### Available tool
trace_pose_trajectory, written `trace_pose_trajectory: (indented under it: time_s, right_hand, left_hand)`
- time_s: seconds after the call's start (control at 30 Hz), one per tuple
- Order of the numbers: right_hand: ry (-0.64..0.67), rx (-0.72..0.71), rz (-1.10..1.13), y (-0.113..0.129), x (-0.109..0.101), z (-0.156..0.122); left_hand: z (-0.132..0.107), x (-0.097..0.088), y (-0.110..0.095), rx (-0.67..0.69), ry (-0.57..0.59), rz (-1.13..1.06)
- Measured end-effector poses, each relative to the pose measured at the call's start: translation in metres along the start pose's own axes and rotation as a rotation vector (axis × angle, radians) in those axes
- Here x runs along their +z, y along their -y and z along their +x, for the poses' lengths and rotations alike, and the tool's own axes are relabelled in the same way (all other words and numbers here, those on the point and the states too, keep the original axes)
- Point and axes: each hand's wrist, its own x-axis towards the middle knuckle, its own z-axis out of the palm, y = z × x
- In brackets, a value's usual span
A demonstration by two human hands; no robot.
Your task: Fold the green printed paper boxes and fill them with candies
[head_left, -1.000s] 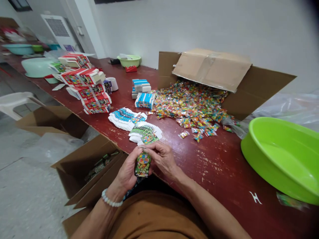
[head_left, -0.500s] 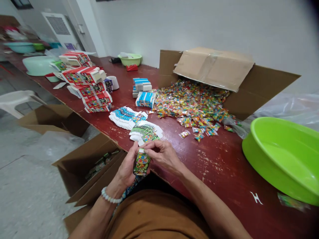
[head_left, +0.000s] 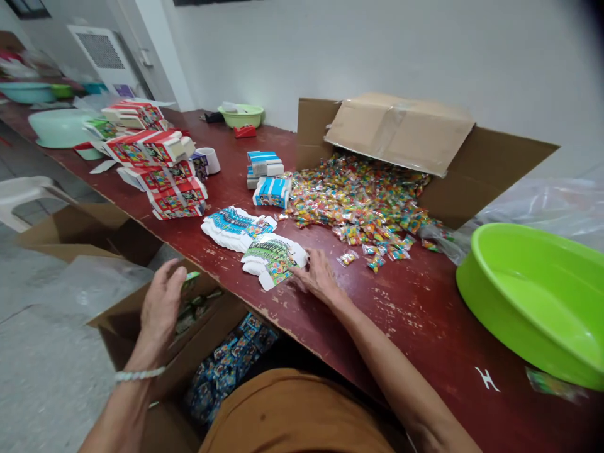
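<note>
My left hand (head_left: 159, 303) hangs over an open cardboard box (head_left: 125, 314) on the floor to the left of the table, fingers stretched out. A small green carton (head_left: 191, 277) sits just past its fingertips, above the box's contents. My right hand (head_left: 317, 277) lies flat on the red table, its fingertips touching a fanned stack of flat green cartons (head_left: 272, 255). Beside that stack lies a fanned stack of flat blue cartons (head_left: 233, 223).
A heap of small colourful candy packets (head_left: 363, 201) spills from a cardboard box on its side (head_left: 401, 129). A lime basin (head_left: 533, 296) stands at right. Red cartons (head_left: 160, 167) and blue cartons (head_left: 270, 182) are stacked further back. Blue packs (head_left: 226, 371) fill a box under the table edge.
Both hands held a small green carton at the table's edge. The left hand has swung left over the floor box and opened; the right has moved forward onto the green stack.
</note>
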Motion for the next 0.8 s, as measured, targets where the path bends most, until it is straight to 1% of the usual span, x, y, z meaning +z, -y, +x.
trace_pose_trajectory:
  time_s: [0.03,0.07,0.1,0.13,0.17,0.2,0.23,0.3,0.33,0.4,0.47,0.53,0.57,0.6,0.63,0.67,0.7,0.73,0.77,0.8]
  right_hand:
    - [-0.006,0.037,-0.105,-0.001,0.001,0.003]
    - [-0.011,0.067,-0.186,-0.002,0.002,0.004]
    - [-0.018,0.085,-0.239,-0.001,0.004,0.004]
    - [-0.029,0.099,-0.269,0.000,0.007,0.004]
    - [-0.039,0.111,-0.278,0.001,0.009,0.002]
    - [-0.045,0.122,-0.270,0.002,0.010,0.001]
    - [-0.049,0.137,-0.251,0.002,0.011,0.001]
    - [-0.056,0.166,-0.184,-0.001,0.013,0.001]
    - [-0.062,0.175,-0.128,-0.003,0.013,0.002]
    - [-0.079,0.195,0.086,-0.007,0.013,0.004]
    - [-0.086,0.200,0.392,-0.009,0.010,0.005]
    - [-0.078,0.174,0.654,-0.006,0.005,0.006]
    - [-0.058,0.141,0.743,-0.003,0.000,0.005]
    - [-0.021,0.098,0.807,0.001,-0.005,0.004]
    - [0.028,0.055,0.857,0.006,-0.010,0.003]
    - [0.085,0.014,0.911,0.012,-0.014,0.001]
    - [0.148,-0.021,0.956,0.017,-0.019,-0.001]
    - [0.208,-0.047,0.980,0.022,-0.022,-0.004]
    - [0.238,-0.068,0.983,0.027,-0.025,-0.008]
    - [0.226,-0.094,0.950,0.031,-0.027,-0.012]
  left_hand:
    - [0.007,-0.005,0.005,0.024,-0.041,0.139]
    - [0.010,-0.005,0.008,0.078,-0.039,0.264]
    - [0.008,0.001,0.010,0.165,-0.006,0.361]
    - [0.003,0.011,0.010,0.287,0.043,0.455]
    - [-0.005,0.025,0.008,0.432,0.108,0.522]
    - [-0.015,0.041,0.006,0.549,0.159,0.585]
    - [-0.025,0.057,0.004,0.612,0.185,0.661]
    - [-0.040,0.083,0.001,0.662,0.206,0.774]
    - [-0.045,0.092,0.000,0.665,0.201,0.804]
    - [-0.048,0.100,0.000,0.664,0.181,0.807]
    - [-0.046,0.098,-0.001,0.646,0.177,0.746]
    - [-0.044,0.089,-0.007,0.553,0.206,0.571]
    - [-0.043,0.084,-0.012,0.469,0.249,0.422]
    - [-0.044,0.079,-0.018,0.358,0.322,0.240]
    - [-0.045,0.075,-0.024,0.227,0.427,0.044]
    - [-0.047,0.070,-0.031,0.083,0.575,-0.145]
    - [-0.050,0.067,-0.037,-0.062,0.749,-0.313]
    - [-0.054,0.065,-0.043,-0.192,0.922,-0.449]
    - [-0.058,0.064,-0.047,-0.297,1.069,-0.549]
    - [-0.063,0.064,-0.050,-0.375,1.171,-0.621]
